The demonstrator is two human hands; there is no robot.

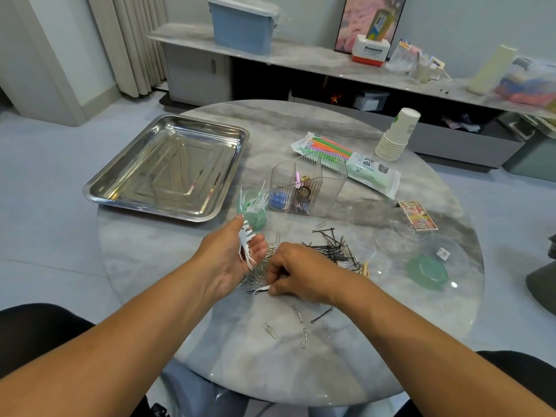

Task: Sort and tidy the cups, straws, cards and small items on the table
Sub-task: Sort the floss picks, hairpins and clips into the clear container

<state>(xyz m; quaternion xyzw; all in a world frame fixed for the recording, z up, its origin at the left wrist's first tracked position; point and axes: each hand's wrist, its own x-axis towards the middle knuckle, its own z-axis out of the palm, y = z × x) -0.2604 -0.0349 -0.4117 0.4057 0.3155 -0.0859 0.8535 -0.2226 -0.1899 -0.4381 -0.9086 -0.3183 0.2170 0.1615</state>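
My left hand holds a bunch of small white floss picks between thumb and fingers, just in front of a green jar with more white picks in it. My right hand rests on the pile of black hairpins and paper clips and pinches one white pick at the table surface. A clear ribbed organizer holds small items. A stack of paper cups, a pack of coloured straws and a card box lie to the right.
A steel tray sits at the left of the round marble table. A green lid and a clear lid lie right of the pile. Loose paper clips and a hairpin are scattered near the front.
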